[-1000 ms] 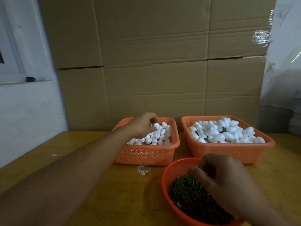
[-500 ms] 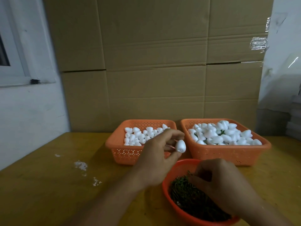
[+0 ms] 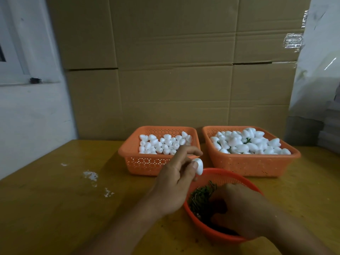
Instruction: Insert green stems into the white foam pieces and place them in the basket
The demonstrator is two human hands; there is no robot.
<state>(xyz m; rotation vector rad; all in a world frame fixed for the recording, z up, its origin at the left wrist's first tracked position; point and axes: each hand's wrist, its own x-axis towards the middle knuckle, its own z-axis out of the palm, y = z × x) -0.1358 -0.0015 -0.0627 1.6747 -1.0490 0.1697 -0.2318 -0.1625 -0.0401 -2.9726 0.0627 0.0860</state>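
Observation:
My left hand (image 3: 173, 183) pinches a white foam piece (image 3: 199, 166) between thumb and fingers, just above the far rim of a round orange bowl (image 3: 220, 176). The bowl holds a heap of green stems (image 3: 199, 197). My right hand (image 3: 239, 210) reaches down into the bowl with fingers curled among the stems; what they hold is hidden. Behind stand two orange baskets: the left basket (image 3: 147, 162) holds plain foam pieces, the right basket (image 3: 257, 164) is heaped with foam pieces, some showing green stems.
Everything stands on a yellow wooden table (image 3: 55, 208). White foam crumbs (image 3: 91, 175) lie to the left. Stacked cardboard boxes (image 3: 174, 70) form a wall behind the baskets. A white wall is at the left, plastic-wrapped stacks (image 3: 320, 89) at the right.
My left hand left the left basket with a foam piece and carried it toward me, over the bowl's rim. My right hand stayed in the bowl, digging among the stems.

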